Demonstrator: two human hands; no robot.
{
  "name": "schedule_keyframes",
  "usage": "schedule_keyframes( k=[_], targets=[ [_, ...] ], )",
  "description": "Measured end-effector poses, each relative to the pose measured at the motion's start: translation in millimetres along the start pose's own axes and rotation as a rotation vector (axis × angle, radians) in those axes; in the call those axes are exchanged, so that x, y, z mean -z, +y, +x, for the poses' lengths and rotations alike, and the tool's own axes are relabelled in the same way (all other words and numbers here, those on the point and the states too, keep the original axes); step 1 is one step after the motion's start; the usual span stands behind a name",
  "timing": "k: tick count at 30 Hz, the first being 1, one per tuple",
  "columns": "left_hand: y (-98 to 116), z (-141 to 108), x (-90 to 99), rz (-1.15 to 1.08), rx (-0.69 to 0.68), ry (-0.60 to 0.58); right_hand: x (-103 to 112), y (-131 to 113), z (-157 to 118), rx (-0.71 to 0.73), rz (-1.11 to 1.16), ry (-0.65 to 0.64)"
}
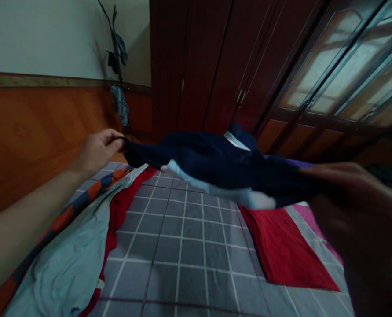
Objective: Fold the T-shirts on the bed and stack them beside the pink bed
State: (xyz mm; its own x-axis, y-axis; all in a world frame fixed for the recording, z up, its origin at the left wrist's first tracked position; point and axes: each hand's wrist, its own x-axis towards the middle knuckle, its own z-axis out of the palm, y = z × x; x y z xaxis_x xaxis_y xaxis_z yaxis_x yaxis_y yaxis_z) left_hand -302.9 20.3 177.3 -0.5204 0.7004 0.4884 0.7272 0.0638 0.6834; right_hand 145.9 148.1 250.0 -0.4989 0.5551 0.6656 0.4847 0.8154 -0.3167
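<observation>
A dark navy garment (212, 160) with light blue and white trim is stretched in the air between my two hands, blurred by motion. At its left end, my left hand (100, 149) pinches the cloth between thumb and fingers. My right hand (350, 207), dark and smeared, grips the opposite end; its fingertips are partly hidden by the fabric. Beneath the garment lies a grey checked bedspread (182, 264). What kind of garment it is, I cannot tell for certain.
Light grey-green (70, 259) and red clothing (126, 202) lies loosely at the left. A folded red garment (288, 251) rests on the right, with pink cloth (314, 224) beside it. Behind stand dark wooden wardrobes (209, 66) and a coat stand (116, 57) with hung items.
</observation>
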Motion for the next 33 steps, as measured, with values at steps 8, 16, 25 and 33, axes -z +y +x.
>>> schedule_keyframes(
  k=[8, 16, 25, 33],
  targets=[
    [-68.5, -80.5, -77.7, 0.277, 0.018, -0.490, -142.7, -68.9, -142.3, 0.680, 0.139, -0.671],
    [31.6, -196.0, -84.0, 0.227, -0.312, -1.127, -157.8, 72.5, -137.8, 0.164, -0.349, -0.711],
    [-10.3, -230.2, -90.4, 0.391, -0.379, -0.965, -176.0, 124.7, -131.1, 0.021, -0.301, -0.725],
    [-9.1, -170.0, -24.5, 0.074, -0.143, -0.416, -99.6, 90.9, -101.4, -0.363, 0.345, -0.061]
  ],
)
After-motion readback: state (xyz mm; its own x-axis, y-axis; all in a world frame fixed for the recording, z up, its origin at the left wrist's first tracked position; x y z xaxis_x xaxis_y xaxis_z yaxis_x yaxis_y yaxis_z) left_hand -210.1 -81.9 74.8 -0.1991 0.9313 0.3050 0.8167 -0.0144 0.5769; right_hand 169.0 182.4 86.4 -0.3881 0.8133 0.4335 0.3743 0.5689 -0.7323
